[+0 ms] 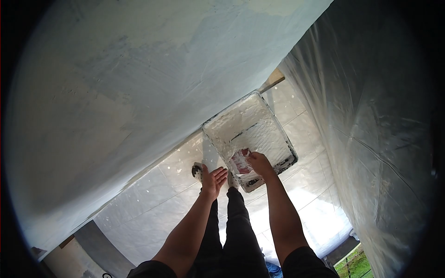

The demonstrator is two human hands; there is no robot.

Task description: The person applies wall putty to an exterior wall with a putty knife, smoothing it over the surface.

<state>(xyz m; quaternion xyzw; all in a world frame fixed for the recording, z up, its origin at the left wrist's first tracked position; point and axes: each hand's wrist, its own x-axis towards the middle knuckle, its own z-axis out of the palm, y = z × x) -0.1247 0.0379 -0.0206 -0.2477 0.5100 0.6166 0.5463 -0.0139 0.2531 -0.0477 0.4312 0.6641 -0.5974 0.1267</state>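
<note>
My right hand (259, 163) is closed on a reddish, flat tool (240, 162) smeared with white paint; its exact kind is hard to make out. The tool is over the near part of a paint tray (283, 129), whose inside is coated with thick white paint. To the left of the tray, my left hand (214, 180) is held out with its fingers stretched and nothing in it. Dark marks run along the tray's rim, and the tray's far corner is close to the wall.
A pale, patchily painted wall (139, 69) fills the upper left. Clear plastic sheeting (371, 120) hangs on the right. Paint spots dot the light floor covering (148, 204). My feet stand close by the tray. Green grass (357, 264) shows at the lower right.
</note>
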